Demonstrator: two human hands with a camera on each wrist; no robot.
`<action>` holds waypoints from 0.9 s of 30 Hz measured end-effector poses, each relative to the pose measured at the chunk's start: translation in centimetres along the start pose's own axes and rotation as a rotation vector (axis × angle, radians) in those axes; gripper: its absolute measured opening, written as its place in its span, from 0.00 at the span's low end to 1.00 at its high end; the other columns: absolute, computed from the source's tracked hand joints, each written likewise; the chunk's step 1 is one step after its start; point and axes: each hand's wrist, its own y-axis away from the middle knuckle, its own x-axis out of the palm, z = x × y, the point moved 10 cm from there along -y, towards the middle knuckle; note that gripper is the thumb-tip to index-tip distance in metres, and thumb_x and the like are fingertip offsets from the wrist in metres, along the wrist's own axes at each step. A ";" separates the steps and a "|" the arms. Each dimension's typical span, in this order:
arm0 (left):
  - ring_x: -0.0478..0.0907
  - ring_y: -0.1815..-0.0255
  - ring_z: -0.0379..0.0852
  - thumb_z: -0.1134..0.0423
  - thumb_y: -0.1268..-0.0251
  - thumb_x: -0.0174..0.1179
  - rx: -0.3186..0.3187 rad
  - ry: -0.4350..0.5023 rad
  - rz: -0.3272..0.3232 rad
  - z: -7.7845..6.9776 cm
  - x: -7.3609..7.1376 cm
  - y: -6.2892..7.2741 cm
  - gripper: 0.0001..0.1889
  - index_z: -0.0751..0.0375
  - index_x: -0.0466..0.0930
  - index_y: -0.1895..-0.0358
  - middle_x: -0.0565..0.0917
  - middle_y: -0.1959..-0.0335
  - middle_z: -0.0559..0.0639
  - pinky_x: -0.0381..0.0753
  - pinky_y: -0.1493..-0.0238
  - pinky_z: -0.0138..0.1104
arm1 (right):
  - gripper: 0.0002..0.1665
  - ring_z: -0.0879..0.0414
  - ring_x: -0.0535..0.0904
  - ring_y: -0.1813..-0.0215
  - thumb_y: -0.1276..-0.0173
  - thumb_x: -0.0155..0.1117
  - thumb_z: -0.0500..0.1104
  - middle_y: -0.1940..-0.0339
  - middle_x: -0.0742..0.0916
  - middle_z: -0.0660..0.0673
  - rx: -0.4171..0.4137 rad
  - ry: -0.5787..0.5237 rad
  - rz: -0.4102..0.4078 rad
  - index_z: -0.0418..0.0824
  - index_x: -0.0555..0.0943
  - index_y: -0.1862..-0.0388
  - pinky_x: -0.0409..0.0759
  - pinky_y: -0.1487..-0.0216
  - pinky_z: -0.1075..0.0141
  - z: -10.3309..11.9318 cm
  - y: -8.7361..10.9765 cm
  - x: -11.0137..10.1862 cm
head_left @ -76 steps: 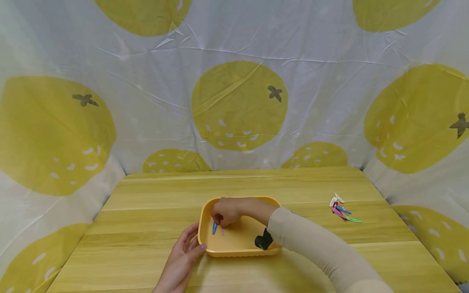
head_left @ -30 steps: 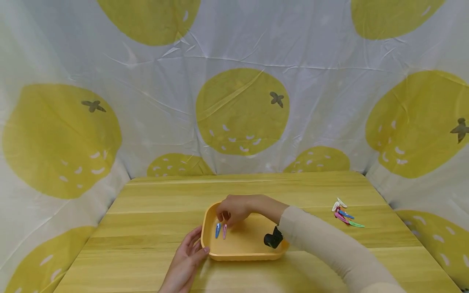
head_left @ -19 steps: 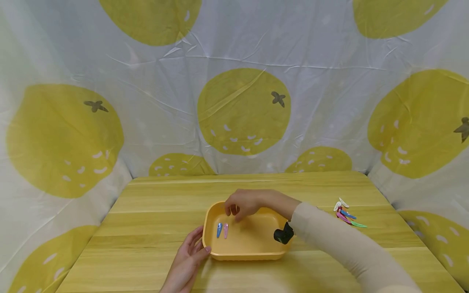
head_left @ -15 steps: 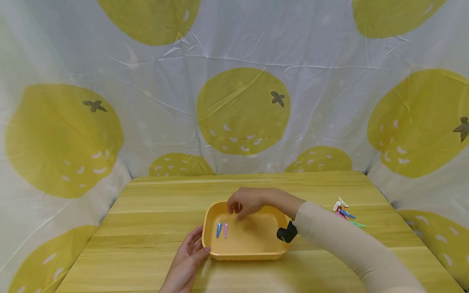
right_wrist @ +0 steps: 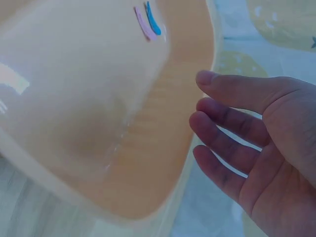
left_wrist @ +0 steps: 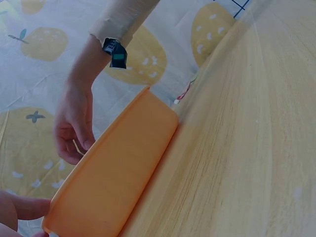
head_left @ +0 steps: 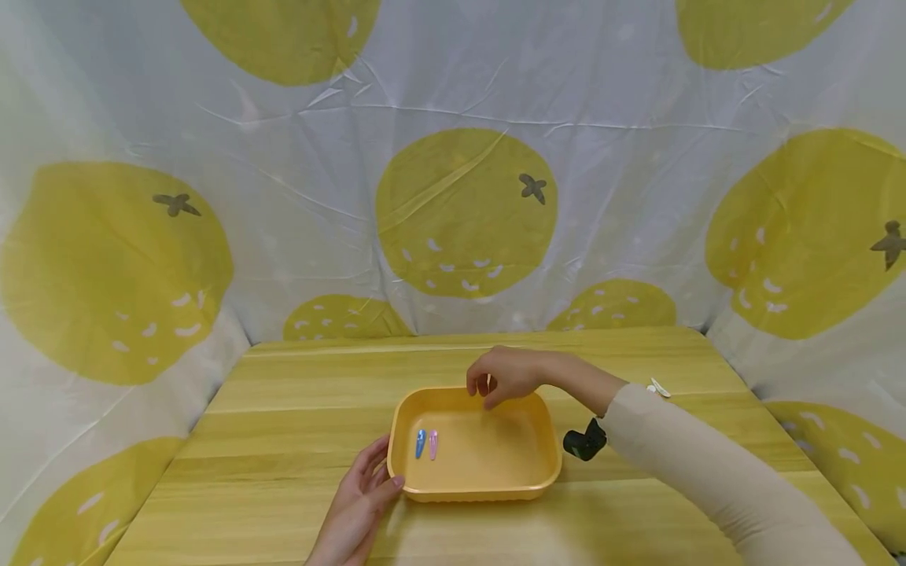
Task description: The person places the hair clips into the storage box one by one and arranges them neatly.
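A yellow-orange plastic tray [head_left: 481,493] sits on the table in the head view. My left hand [head_left: 357,503] holds its left front corner, thumb on the rim and fingers along the outer wall. Inside, toward the left end, a blue snap hair clip [head_left: 421,444] and a pink snap hair clip [head_left: 433,446] lie side by side, apart. My right hand [head_left: 511,374] hovers over the tray's back rim with its fingers loosely bent. The right wrist view shows nothing between that hand's thumb [right_wrist: 232,89] and fingers.
A white hair clip [head_left: 660,387] lies at the right of the table, and the right sleeve [head_left: 708,464] hides the other clips there. A black wrist camera [head_left: 586,442] hangs under the right wrist. Patterned cloth [head_left: 467,212] stands behind the wooden table [head_left: 318,377].
My right hand has let go of the pink clip beside the blue one, then risen and moved back and right to the tray's far rim. The left hand has kept hold of the tray.
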 end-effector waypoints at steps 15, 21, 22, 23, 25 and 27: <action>0.50 0.20 0.69 0.80 0.31 0.57 0.006 0.009 -0.004 0.1 0.0 0.0 0.40 0.70 0.48 0.19 0.51 0.19 0.69 0.74 0.33 0.38 | 0.11 0.59 0.83 0.58 0.29 0.72 0.38 0.59 0.86 0.52 0.017 -0.021 -0.046 0.40 0.84 0.50 0.83 0.54 0.65 -1.5 3.8 -1.7; 0.50 0.20 0.67 0.78 0.30 0.58 -0.008 0.009 0.002 0.2 -0.2 0.2 0.40 0.69 0.48 0.19 0.51 0.19 0.67 0.73 0.32 0.41 | 0.12 0.59 0.84 0.58 0.29 0.72 0.39 0.58 0.87 0.50 0.013 -0.032 -0.061 0.39 0.84 0.49 0.83 0.55 0.65 -1.9 4.7 -2.1; 0.51 0.20 0.67 0.78 0.30 0.58 -0.007 0.008 0.001 0.2 -0.2 0.1 0.40 0.69 0.48 0.19 0.51 0.19 0.67 0.73 0.32 0.40 | 0.12 0.59 0.84 0.58 0.29 0.72 0.39 0.58 0.87 0.49 0.013 -0.037 -0.063 0.38 0.84 0.49 0.83 0.54 0.65 -2.0 4.9 -2.1; 0.50 0.20 0.67 0.78 0.30 0.59 -0.005 0.007 0.002 0.1 -0.2 0.1 0.40 0.69 0.48 0.19 0.51 0.19 0.67 0.73 0.32 0.40 | 0.12 0.59 0.84 0.57 0.30 0.72 0.38 0.58 0.87 0.48 0.014 -0.043 -0.065 0.38 0.84 0.49 0.83 0.54 0.65 -2.1 5.1 -2.2; 0.50 0.20 0.67 0.79 0.30 0.58 -0.003 0.007 0.006 0.1 -0.1 0.0 0.40 0.69 0.48 0.19 0.51 0.19 0.67 0.73 0.32 0.40 | 0.13 0.58 0.84 0.57 0.30 0.72 0.38 0.56 0.87 0.46 0.030 -0.054 -0.067 0.37 0.84 0.48 0.83 0.53 0.64 -2.4 5.5 -2.3; 0.49 0.20 0.68 0.79 0.30 0.58 -0.002 -0.001 0.008 0.0 -0.1 0.0 0.40 0.69 0.47 0.19 0.50 0.19 0.68 0.72 0.31 0.41 | 0.13 0.57 0.84 0.56 0.29 0.72 0.38 0.55 0.87 0.45 0.040 -0.065 -0.065 0.37 0.84 0.48 0.83 0.52 0.63 -2.8 5.9 -2.4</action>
